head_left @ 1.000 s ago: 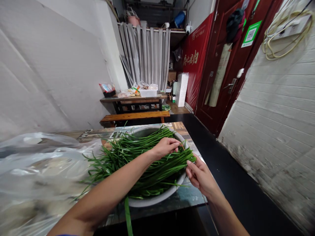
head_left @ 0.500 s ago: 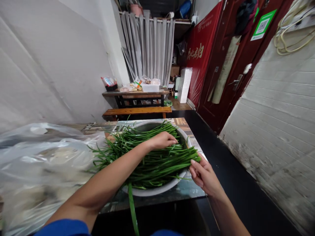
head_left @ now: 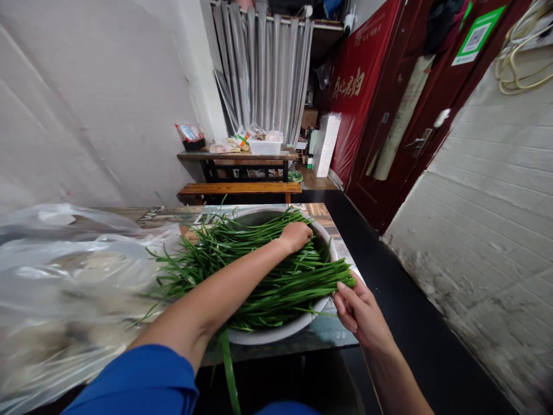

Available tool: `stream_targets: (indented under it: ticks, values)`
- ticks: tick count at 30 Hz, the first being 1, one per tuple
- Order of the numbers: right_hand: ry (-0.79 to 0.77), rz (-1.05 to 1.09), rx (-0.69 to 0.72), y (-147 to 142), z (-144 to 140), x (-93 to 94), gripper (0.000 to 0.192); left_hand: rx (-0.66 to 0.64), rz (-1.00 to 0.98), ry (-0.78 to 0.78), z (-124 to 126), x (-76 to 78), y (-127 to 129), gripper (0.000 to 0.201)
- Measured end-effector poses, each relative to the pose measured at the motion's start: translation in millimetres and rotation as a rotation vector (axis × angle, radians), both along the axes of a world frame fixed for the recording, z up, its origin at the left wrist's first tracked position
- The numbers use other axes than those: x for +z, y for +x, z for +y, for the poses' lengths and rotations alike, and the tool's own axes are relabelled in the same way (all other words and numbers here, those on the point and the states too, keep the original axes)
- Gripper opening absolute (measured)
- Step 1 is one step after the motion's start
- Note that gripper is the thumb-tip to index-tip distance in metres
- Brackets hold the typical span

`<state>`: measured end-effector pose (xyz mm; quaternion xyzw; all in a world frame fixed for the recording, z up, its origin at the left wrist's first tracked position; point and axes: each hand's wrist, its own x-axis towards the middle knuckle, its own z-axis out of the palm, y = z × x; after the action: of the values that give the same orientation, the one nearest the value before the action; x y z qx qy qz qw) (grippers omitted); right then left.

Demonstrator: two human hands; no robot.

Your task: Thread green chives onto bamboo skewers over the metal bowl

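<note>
A wide metal basin [head_left: 276, 335] is heaped with long green garlic chives [head_left: 276, 288], their leafy tips spilling over its left side. My left hand [head_left: 296, 236] reaches across the heap, its fingers closed down on the chives by the far right part of the basin; the fingertips are mostly hidden. At the right rim, my right hand [head_left: 358, 305] holds the cut ends of a bundle of chives between thumb and fingers. One broad leaf [head_left: 228, 372] hangs over the basin's near edge.
Clear plastic bags [head_left: 78, 288] with pale contents lie left of the basin on the patterned table [head_left: 339, 337]. Beyond stand a wooden bench [head_left: 239, 189] and another table with a white tub [head_left: 265, 147]. A white brick wall [head_left: 484, 230] runs along the right.
My left hand has moved slightly farther away over the chives, its fingers now curled downward. The right hand keeps its hold at the stalk ends. The view has tilted slightly down.
</note>
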<state>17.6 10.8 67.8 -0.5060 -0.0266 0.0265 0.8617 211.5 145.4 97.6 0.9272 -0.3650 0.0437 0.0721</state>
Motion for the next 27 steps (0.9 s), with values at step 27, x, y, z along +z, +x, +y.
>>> stream_targets:
  ticks: [27]
  values:
    - [-0.058, -0.013, -0.031, 17, 4, 16.5, 0.029, -0.023, 0.706, -0.851, -4, 37.9, -52, 0.028]
